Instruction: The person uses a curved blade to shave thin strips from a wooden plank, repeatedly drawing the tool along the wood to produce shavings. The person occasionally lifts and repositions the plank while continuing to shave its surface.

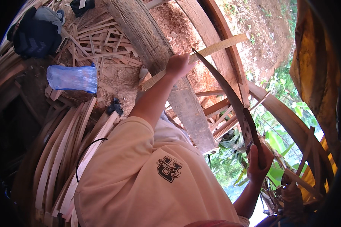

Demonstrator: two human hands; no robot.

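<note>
My left hand (179, 65) is closed around a long, pale wooden strip (223, 44) that lies slantwise across a thick, weathered plank (149, 32). One end of the strip shows below my wrist, and the other reaches out to the right over the beams. Lower right, my right hand (258, 160) grips the handle of a handsaw (231, 94). Its dark, tapering blade points up and left, with the narrow tip close to the strip just right of my left hand. Whether the blade touches the strip, I cannot tell. The teeth are too small to make out.
Loose wooden offcuts (102, 41) litter the ground at upper left, near a seated person (36, 32). A blue plastic bag (72, 78) lies below them. Stacked boards (60, 159) fill the lower left. Beams (231, 56) run beyond the plank. Plants (276, 140) grow at right.
</note>
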